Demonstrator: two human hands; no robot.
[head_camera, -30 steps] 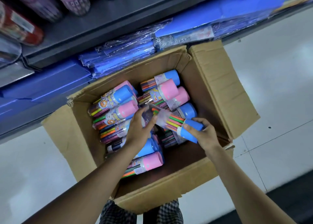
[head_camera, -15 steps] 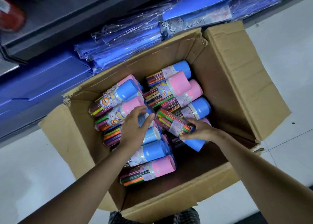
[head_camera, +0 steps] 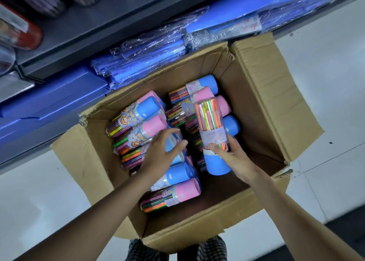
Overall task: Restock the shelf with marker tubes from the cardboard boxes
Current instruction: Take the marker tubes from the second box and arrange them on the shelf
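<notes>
An open cardboard box [head_camera: 262, 110] stands on the floor below me, filled with several clear marker tubes with pink or blue caps. My right hand [head_camera: 232, 158] grips one blue-capped marker tube [head_camera: 212, 130] near its cap, tilted up above the others. My left hand [head_camera: 161, 154] lies spread over a blue-capped tube [head_camera: 173, 146] in the left pile, fingers curling round it. A pink-capped tube [head_camera: 177, 195] lies nearest me in the box.
A dark grey shelf [head_camera: 94, 29] runs across the top, with patterned tubes at its upper left. Blue plastic-wrapped packs [head_camera: 150, 57] lie on the lowest level just behind the box. White tiled floor [head_camera: 325, 73] surrounds the box.
My right hand has swung its tube from lying flat to nearly upright, cap down. My left hand has spread wider over the left pile. The view has shifted closer to the box.
</notes>
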